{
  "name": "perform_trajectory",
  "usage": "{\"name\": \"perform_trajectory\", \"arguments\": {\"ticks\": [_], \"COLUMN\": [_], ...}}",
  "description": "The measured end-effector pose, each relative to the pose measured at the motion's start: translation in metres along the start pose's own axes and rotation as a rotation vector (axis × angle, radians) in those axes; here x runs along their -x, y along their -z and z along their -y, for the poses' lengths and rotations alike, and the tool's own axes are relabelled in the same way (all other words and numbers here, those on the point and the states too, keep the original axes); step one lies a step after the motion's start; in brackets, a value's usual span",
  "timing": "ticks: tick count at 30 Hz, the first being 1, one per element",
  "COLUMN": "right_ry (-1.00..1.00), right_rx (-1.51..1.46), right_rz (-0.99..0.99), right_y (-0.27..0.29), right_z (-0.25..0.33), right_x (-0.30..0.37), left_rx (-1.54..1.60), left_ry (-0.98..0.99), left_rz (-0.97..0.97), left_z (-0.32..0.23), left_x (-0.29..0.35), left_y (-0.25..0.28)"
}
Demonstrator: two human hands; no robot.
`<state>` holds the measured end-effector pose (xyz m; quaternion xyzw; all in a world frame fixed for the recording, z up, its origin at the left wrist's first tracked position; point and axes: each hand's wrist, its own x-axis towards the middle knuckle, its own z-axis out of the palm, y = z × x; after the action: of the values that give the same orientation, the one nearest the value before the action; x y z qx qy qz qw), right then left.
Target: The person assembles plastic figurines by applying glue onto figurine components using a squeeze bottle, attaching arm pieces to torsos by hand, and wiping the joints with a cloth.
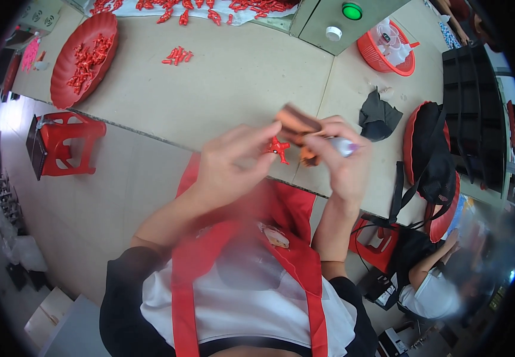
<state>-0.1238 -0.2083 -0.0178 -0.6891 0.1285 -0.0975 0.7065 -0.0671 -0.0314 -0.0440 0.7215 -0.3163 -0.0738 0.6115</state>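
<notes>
Fingertips of our left hand pinch a small red figure, which we hold up just inside the counter's front edge. Our right hand has its fingers curled round a blurred orange-brown object, with a white-and-purple item in the same grasp; we cannot tell what either one is. The two hands are close together, and we cannot tell whether the red figure touches the orange-brown object. Our red apron hangs below the front edge.

Beyond our hands, a small heap of red pieces lies toward the counter's back edge. To our right is a crumpled dark cloth. At the counter's left end we see a red scalloped tray of red pieces. Along the back edge are a white sheet strewn with more and a metal box with a green button; a red basket stands right of the box. A black bag lies at the right edge.
</notes>
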Motion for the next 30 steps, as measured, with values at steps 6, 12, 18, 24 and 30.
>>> {"name": "perform_trajectory", "arguments": {"ticks": [6, 12, 18, 24, 30], "right_ry": [-0.007, -0.052, -0.068, -0.028, 0.054], "right_rx": [0.246, 0.232, 0.241, 0.275, 0.142], "right_rz": [-0.374, -0.432, -0.446, -0.448, -0.267], "right_y": [0.027, 0.027, 0.025, 0.025, 0.002], "right_z": [-0.021, -0.025, -0.022, -0.02, -0.011], "right_x": [0.001, 0.008, 0.012, 0.015, 0.031], "left_rx": [1.171, 1.999, 2.188, 1.809, 0.289], "left_ry": [0.599, 0.592, 0.486, 0.45, 0.136], "left_rz": [0.17, 0.342, 0.446, 0.348, -0.109], "left_z": [0.013, 0.03, 0.037, 0.025, -0.008], "left_x": [-0.007, 0.003, 0.007, 0.001, 0.0], "left_y": [0.013, -0.005, -0.012, 0.003, -0.004]}}
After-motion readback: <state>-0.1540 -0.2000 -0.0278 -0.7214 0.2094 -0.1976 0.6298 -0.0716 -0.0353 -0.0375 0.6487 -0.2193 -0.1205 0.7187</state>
